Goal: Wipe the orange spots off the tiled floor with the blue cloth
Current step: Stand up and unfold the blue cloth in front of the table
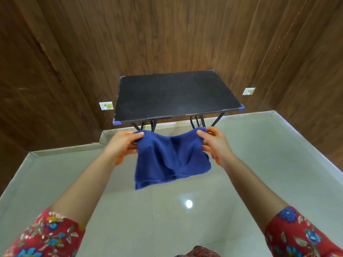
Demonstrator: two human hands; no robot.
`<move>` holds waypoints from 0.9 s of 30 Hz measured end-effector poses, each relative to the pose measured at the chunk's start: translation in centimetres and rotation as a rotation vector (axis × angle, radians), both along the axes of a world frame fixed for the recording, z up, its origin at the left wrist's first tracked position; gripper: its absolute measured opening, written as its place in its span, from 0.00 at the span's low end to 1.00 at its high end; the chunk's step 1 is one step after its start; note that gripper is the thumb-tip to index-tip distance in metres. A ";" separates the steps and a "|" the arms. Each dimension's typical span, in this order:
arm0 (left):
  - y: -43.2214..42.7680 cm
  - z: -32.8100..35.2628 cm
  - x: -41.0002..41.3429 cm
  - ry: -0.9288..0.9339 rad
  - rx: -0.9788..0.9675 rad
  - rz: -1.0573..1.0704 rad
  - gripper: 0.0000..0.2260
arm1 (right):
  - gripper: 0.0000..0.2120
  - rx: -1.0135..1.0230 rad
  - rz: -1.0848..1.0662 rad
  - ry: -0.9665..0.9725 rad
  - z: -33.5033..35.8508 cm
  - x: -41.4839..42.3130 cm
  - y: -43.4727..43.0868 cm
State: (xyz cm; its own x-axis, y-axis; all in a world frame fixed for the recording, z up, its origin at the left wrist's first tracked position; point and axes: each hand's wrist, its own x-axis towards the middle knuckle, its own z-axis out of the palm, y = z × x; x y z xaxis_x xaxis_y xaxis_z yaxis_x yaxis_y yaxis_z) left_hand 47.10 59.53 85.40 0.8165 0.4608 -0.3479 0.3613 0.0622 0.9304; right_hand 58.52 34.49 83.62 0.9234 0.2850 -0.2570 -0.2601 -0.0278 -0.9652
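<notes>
Progress is hard to place: the blue cloth [172, 158] hangs in the air at mid-frame, clear of the tiled floor [259, 164], and no orange spot shows on any tile in view. By my reading, either the spots lie outside the frame and the wiping is not yet begun, or they are already gone; the picture does not settle which. The left hand [123, 143] pinches the cloth's upper left corner, thumb on the near face and fingers curled behind it. The right hand [216, 145] pinches the upper right corner the same way, so the cloth sags between them and its lower edge hangs free. An orange tint shows on the fingers and palm edges of both hands, though I cannot tell what it is. Counted: one cloth, two hands, two flowered red sleeves at the lower corners of the frame, one black table [176, 93] at upper centre, two white wall sockets — one left of the table [106, 105], one right [248, 91] — and one bright glare on the tiles at lower centre.
</notes>
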 end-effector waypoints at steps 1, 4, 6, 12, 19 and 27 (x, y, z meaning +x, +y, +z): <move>-1.7 0.4 0.1 -0.027 0.025 -0.056 0.03 | 0.02 0.008 0.078 -0.022 0.6 -1.3 1.1; -5.3 1.4 0.5 -0.118 0.028 -0.165 0.07 | 0.04 0.067 0.266 -0.081 1.9 -4.2 4.0; -6.4 2.0 0.7 -0.157 0.050 -0.220 0.09 | 0.09 0.099 0.331 -0.083 2.5 -5.0 4.6; -5.2 1.9 0.1 -0.187 0.197 -0.186 0.08 | 0.17 -0.054 0.223 -0.278 3.1 -3.6 3.0; -4.5 2.4 -0.8 -0.217 0.214 -0.194 0.11 | 0.21 -0.687 0.712 -0.522 1.5 -1.6 1.4; -0.7 0.5 -1.9 -0.202 0.286 -0.060 0.08 | 0.04 -0.364 0.411 -0.503 3.6 -1.5 0.0</move>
